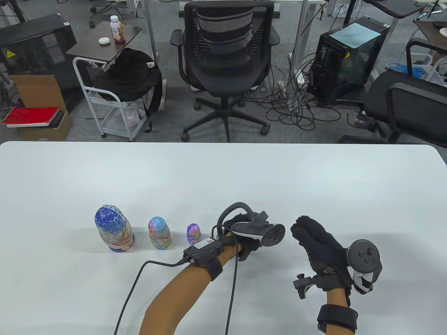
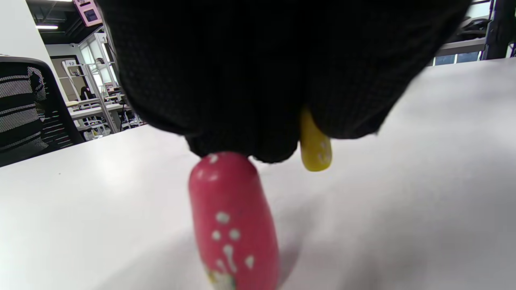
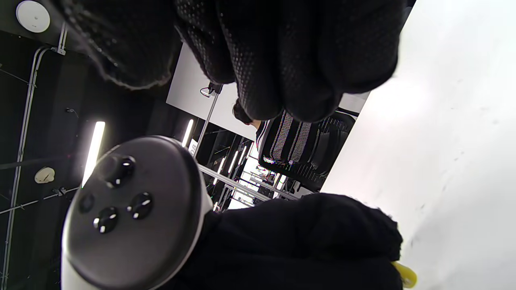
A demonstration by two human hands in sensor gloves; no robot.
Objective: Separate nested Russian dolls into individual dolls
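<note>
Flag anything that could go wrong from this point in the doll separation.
1. The left hand touches the top of a red doll standing on the table; a nudge might tip it over.
2. A yellow piece pokes out below the same glove, so it may slip free.
3. The purple doll stands close beside that wrist and could get knocked.
</note>
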